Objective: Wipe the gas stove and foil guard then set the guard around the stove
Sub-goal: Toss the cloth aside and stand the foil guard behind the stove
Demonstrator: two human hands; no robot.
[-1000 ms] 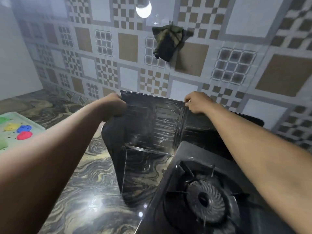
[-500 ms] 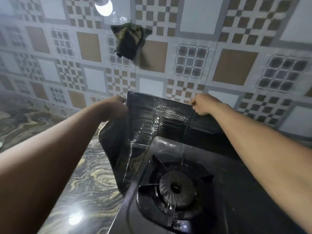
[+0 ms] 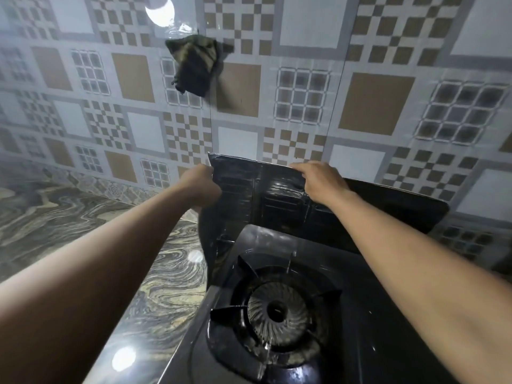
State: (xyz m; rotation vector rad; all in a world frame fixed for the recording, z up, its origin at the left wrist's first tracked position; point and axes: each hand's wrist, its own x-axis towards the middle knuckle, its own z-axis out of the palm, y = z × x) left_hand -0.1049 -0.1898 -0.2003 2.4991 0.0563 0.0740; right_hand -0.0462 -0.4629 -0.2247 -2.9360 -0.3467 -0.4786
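The black gas stove [image 3: 368, 333] fills the lower right, its round burner [image 3: 277, 314] under a black pan support. The dark, creased foil guard [image 3: 257, 195] stands upright behind and along the left side of the stove, against the tiled wall. My left hand [image 3: 201, 184] grips the guard's upper left edge where the panel folds forward. My right hand [image 3: 318, 180] holds the guard's top edge, fingers over the rim. The guard's right panel [image 3: 396, 203] stretches away behind my right forearm.
A dark cloth [image 3: 195, 67] hangs on the patterned tile wall above the guard. The marbled stone counter [image 3: 155, 286] runs left of the stove. A lamp's glare [image 3: 159, 11] shines on the tiles at the top.
The guard has slid right and closer around the stove's back and left side. Both hands keep hold of its top edge. My view has shifted right, so the coloured tray at left is gone.
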